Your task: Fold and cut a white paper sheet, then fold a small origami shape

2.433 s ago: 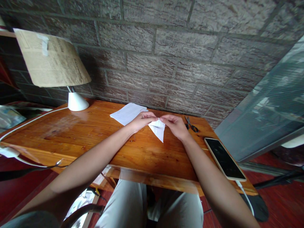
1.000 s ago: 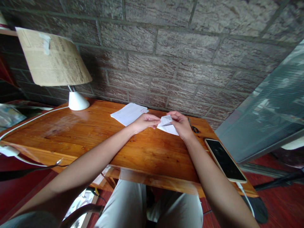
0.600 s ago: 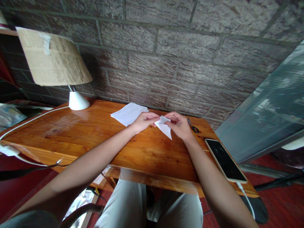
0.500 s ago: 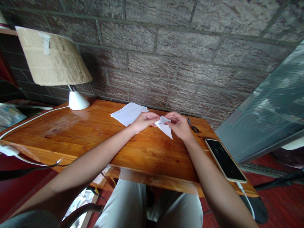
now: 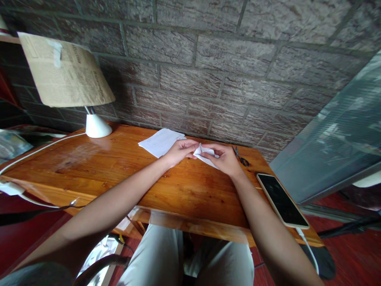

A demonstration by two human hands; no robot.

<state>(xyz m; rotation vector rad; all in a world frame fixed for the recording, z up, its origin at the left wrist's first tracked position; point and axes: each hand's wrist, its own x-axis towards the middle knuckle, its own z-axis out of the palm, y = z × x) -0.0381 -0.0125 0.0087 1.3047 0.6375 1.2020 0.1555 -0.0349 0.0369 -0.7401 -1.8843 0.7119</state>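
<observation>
Between my two hands, just above the wooden desk, is a small piece of folded white paper (image 5: 207, 153). My left hand (image 5: 181, 152) pinches its left end between thumb and fingers. From the other side my right hand (image 5: 222, 158) grips the paper, thumb in front and fingers behind, covering much of it. A raised fold stands up near the left fingertips. Behind my left hand lies a stack of white paper sheets (image 5: 160, 142) with faint writing.
Black-handled scissors (image 5: 243, 160) lie right of my right hand. A phone (image 5: 282, 200) with a white cable rests along the right edge of the desk (image 5: 178, 190). A lamp (image 5: 98, 126) with a newsprint shade stands at the left, before a brick wall (image 5: 190, 79).
My right hand has shifted slightly left, closer to my left hand. The paper's pointed lower flap has turned up and is now mostly behind my right fingers.
</observation>
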